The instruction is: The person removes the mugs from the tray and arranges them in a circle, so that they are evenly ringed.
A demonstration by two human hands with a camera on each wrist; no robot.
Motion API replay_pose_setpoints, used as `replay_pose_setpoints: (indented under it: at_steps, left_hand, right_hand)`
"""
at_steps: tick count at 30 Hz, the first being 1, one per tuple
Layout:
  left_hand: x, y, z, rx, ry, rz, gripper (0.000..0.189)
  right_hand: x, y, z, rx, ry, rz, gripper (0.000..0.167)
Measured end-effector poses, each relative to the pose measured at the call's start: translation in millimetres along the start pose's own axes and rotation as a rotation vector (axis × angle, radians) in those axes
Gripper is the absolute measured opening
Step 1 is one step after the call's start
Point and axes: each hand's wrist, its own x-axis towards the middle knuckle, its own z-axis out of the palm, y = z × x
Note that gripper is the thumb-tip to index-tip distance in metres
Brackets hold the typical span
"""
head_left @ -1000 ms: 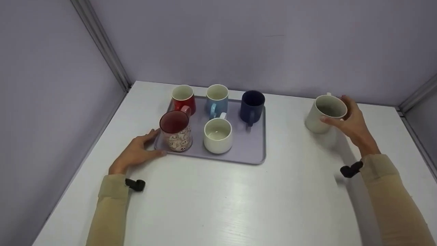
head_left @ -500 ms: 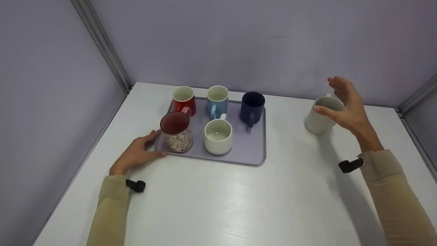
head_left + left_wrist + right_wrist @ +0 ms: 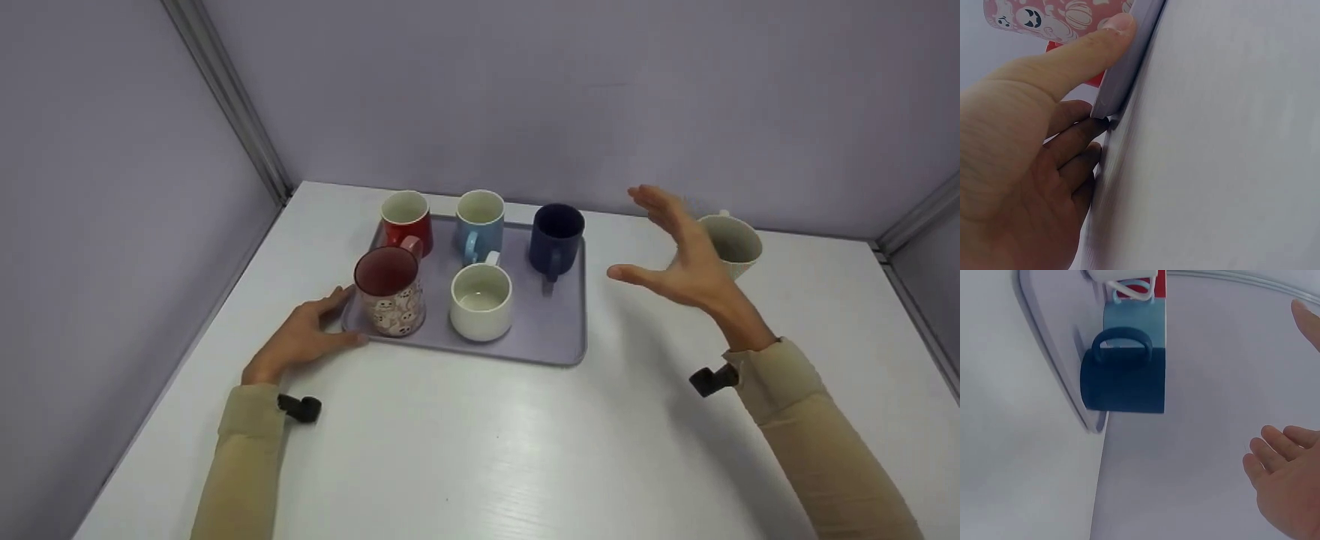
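Observation:
In the head view, my left hand point(image 3: 298, 336) holds the near left corner of a lilac tray point(image 3: 546, 326). The left wrist view has the thumb point(image 3: 1086, 56) over the tray's rim and the other fingers curled at its edge. My right hand point(image 3: 694, 266) is in the air over the table, right of the tray, thumb and fingers spread with nothing between them. Behind it, partly covered, stands a whitish mug point(image 3: 739, 246). The tray's nearest mug to that hand is navy point(image 3: 553, 244), its handle toward me.
Also on the tray are a red mug point(image 3: 411, 229), a light blue mug point(image 3: 484, 229), a rounded white mug point(image 3: 480, 311) and a pink ghost-patterned mug point(image 3: 394, 300). A plain wall point(image 3: 480, 97) rises behind the white table point(image 3: 465, 442).
My right hand has let go of the whitish mug, lifted off and moved left toward the tray, fingers spread. That mug stays on the table. My left hand keeps its place.

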Motion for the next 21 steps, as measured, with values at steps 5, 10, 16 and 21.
replay_pose_setpoints:
  at_steps: [5, 10, 16, 21]
  left_hand:
    - [1.9, 1.2, 0.8, -0.004, -0.011, 0.001, 0.103]
    - [4.1, 2.1, 1.3, -0.029, -0.02, 0.015, 0.101]
    - [4.0, 1.1, 0.3, -0.016, -0.012, 0.011, 0.101]
    - [2.2, -0.5, 1.7, -0.019, -0.011, -0.011, 0.102]
  right_hand:
    - [-0.7, -7.3, 24.7, 0.015, -0.017, -0.049, 0.109]
    - [-2.2, -11.4, 47.5, 0.061, -0.046, -0.074, 0.11]
    - [-2.8, -17.2, 76.7, 0.116, -0.08, -0.072, 0.108]
    - [-5.3, -20.4, 100.9, 0.121, -0.112, -0.033, 0.109]
